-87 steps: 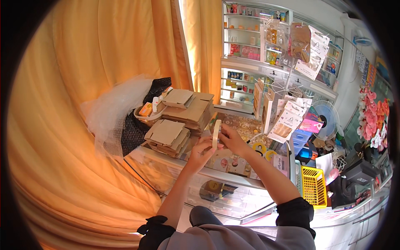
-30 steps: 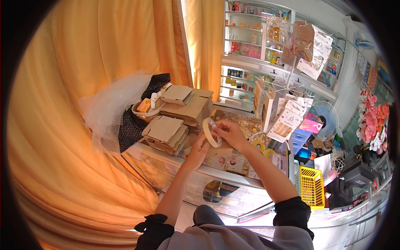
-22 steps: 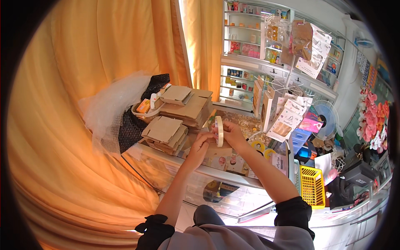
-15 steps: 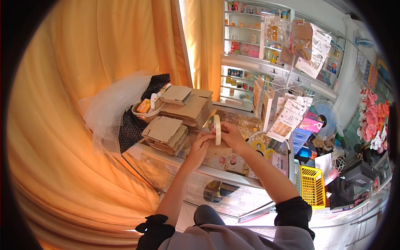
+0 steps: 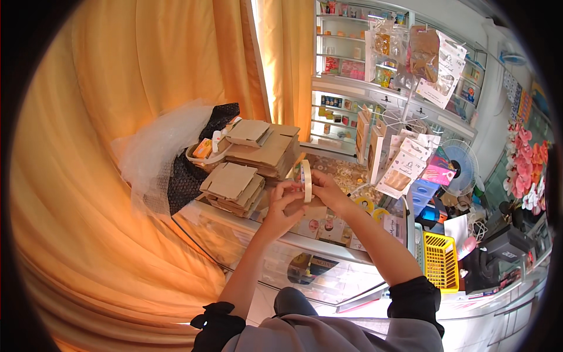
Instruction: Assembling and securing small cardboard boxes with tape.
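Shop | glass counter (image 5: 346, 253) | stocked wall shelves (image 5: 343, 37) | hanging packets (image 5: 400, 171)

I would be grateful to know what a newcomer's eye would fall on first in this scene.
Probably the orange curtain, which fills much of the left side. Next, near the middle, come the left hand and right hand at a pale roll of tape, with stacks of brown cardboard to their left. Toward the right rim, the yellow basket and pink flowers also stand out.

A grey top (image 5: 328, 335) is worn with gathered black sleeves (image 5: 415, 302), a bow-like left cuff (image 5: 216, 320) and dark trousers (image 5: 291, 302).
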`<state>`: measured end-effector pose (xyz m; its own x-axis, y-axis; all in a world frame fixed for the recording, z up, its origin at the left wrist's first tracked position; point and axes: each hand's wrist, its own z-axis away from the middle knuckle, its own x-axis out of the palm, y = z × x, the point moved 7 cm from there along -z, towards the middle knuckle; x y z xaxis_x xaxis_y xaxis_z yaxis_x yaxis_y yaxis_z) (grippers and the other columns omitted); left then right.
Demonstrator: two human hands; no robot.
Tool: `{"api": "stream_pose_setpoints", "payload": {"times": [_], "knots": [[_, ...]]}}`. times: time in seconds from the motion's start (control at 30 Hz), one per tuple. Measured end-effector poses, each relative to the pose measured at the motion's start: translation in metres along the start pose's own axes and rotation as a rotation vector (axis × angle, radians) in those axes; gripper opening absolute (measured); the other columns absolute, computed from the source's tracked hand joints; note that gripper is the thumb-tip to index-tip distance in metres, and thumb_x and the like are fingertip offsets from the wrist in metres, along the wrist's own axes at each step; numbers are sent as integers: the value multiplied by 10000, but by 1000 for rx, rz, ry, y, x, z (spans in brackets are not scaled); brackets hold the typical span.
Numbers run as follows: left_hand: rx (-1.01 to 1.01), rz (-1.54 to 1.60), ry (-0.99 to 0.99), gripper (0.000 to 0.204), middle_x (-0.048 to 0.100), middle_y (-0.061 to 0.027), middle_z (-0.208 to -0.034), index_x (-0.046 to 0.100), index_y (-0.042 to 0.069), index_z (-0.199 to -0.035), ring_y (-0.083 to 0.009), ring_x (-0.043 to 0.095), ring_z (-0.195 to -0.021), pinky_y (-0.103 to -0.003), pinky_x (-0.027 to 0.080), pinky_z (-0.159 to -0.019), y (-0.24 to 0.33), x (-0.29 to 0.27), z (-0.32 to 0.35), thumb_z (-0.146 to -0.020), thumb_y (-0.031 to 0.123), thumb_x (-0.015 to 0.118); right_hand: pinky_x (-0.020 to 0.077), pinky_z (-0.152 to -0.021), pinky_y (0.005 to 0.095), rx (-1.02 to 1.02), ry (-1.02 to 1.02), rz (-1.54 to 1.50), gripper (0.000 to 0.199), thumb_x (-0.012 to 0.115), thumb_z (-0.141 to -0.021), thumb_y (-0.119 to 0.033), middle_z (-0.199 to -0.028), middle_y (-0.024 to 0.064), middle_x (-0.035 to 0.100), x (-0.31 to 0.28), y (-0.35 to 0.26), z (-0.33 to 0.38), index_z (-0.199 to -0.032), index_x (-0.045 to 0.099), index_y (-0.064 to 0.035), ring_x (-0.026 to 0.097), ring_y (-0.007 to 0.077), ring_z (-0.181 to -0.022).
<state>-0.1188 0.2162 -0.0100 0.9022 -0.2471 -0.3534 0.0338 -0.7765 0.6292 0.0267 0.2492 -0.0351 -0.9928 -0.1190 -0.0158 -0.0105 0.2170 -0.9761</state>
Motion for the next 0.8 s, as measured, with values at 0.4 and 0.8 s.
{"api": "stream_pose_setpoints", "payload": {"times": [0.4, 0.8], "knots": [[79, -128, 104, 207, 637, -45, -1004, 688, 20, -893, -252, 542, -991, -370, 412, -887, 5, -6, 1, -717, 102, 760, 455, -666, 214, -83, -34, -24, 257, 596, -919, -124, -861, 21, 598, 4, 5, -4, -1161, 538, -62, 558, 72, -772], [17, -50, 72, 196, 615, -70, -1054, 678, 7, -922, -250, 528, -1042, -364, 416, -914, 1, -5, 2, -753, 86, 739, 452, -686, 223, -74, -33, -36, 239, 593, -918, -136, -878, 16, 592, 5, 4, -2, -1141, 536, -72, 552, 78, -794]]}}
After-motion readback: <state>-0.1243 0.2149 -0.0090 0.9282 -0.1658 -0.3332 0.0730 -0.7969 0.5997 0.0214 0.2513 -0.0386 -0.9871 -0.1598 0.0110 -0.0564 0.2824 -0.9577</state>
